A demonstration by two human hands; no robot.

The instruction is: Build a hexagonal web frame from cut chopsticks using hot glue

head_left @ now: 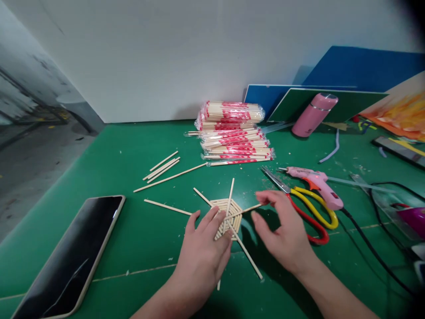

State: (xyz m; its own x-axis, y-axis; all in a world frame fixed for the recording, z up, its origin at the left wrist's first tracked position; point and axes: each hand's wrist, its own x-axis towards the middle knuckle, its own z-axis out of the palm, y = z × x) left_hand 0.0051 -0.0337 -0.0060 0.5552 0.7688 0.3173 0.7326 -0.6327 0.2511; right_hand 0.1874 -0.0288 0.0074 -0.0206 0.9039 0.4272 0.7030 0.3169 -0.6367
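A spiderweb-shaped piece made of chopsticks [236,218] lies on the green table, with concentric rings of short sticks and long sticks radiating outward. My left hand [204,252] rests on its left half, fingers spread over the sticks and hiding part of the centre. To the right, my right hand [282,230] hovers with thumb and index finger apart, close to the tip of one radiating stick [250,208]. No object shows between those fingers. Scissors [312,208] with red and yellow handles lie just beyond my right hand, beside a pink glue gun [317,184].
Wrapped chopstick packs [235,144] are piled at the back. Loose sticks [162,170] lie left of them. A phone [71,257] occupies the left front. A pink bottle [314,115] stands before dark boards [282,99]. A black cord [368,246] runs along the right.
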